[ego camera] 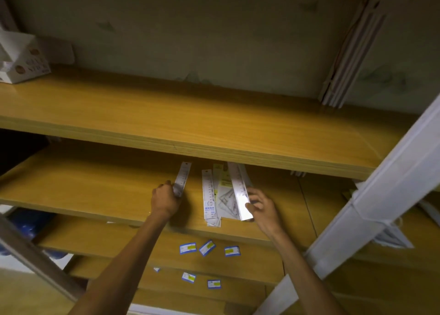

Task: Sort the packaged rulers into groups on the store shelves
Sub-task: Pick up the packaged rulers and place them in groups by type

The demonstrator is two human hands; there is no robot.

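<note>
The top shelf [190,114] spans the middle of the frame and is bare apart from a white box [23,64] at the upper left and a bundle of white strips [350,55] leaning at the upper right. A white post [371,205] crosses the right side.

The work shelf [83,183] lies below it, at centre frame. All rulers I am sorting are here, partly hidden under the top shelf's front edge.

The pile [223,195] sits at centre, just right of my left hand. It holds several packaged rulers and at least one yellow-labelled pack; the exact count cannot be read. Their long axes run front to back, near ends toward me and slightly overhanging the shelf edge.

My right hand [262,207] is at the pile's right side, fingers half open, thumb and fingertips pinching the near end of a silver ruler [240,191] that lies on top, tilted leftward at its far end.

My left hand [165,200] is closed around the near end of a single ruler [182,179], apart from the pile on its left, angled up and right.

The right hand is nearer the pile; judged from this, the left side of the shelf receives the separated group.

Small blue labels [207,248] lie scattered on the lower shelves [119,243].
</note>
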